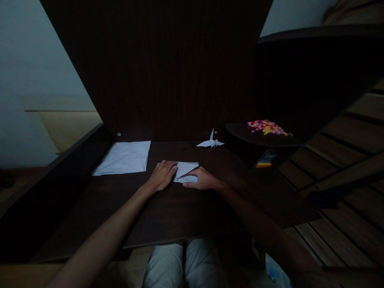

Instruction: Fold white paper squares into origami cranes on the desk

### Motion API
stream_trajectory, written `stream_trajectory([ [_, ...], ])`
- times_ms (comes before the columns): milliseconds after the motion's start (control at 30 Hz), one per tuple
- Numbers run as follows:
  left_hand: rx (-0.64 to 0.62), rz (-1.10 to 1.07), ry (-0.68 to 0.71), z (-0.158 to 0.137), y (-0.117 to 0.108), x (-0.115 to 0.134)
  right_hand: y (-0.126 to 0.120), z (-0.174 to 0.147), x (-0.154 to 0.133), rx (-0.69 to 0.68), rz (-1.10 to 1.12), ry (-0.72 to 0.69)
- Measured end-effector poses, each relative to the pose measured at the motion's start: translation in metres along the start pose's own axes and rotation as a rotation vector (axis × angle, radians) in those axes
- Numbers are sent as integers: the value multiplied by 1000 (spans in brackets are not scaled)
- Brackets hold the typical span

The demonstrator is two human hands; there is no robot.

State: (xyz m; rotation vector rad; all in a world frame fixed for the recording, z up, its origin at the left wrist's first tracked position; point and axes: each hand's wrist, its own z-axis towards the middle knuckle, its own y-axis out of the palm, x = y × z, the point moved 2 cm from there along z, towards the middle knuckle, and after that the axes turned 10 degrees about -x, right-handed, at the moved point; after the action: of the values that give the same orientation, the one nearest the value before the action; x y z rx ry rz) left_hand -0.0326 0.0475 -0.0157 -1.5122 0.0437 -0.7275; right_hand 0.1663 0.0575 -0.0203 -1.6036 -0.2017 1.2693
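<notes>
A small folded white paper [186, 168] lies on the dark desk in front of me, with a flap partly lifted on its right side. My left hand [163, 175] rests on its left edge, fingers bent together and holding it down. From the right, my right hand [202, 178] grips the paper, the fingers under the raised flap and the thumb along the near edge. Behind it, close to the back panel, stands a white origami crane [212, 141]. Flat white paper sheets [124, 158] lie in a stack to the left, their top sheet creased.
A dark side board [54, 176] bounds the desk [177, 216] on the left, and a tall back panel [168, 72] rises behind. On a rounded corner shelf [240, 134] at right sits a pile of small colourful pieces [268, 127]. Wooden slats [345, 164] stand farther right.
</notes>
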Motion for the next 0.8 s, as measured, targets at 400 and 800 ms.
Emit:
stream_trajectory([
  [400, -88, 44, 70, 1, 3, -4, 9, 3, 17, -60, -138, 66],
  [800, -146, 216, 93, 2, 4, -8, -26, -4, 33, 436, -12, 138],
])
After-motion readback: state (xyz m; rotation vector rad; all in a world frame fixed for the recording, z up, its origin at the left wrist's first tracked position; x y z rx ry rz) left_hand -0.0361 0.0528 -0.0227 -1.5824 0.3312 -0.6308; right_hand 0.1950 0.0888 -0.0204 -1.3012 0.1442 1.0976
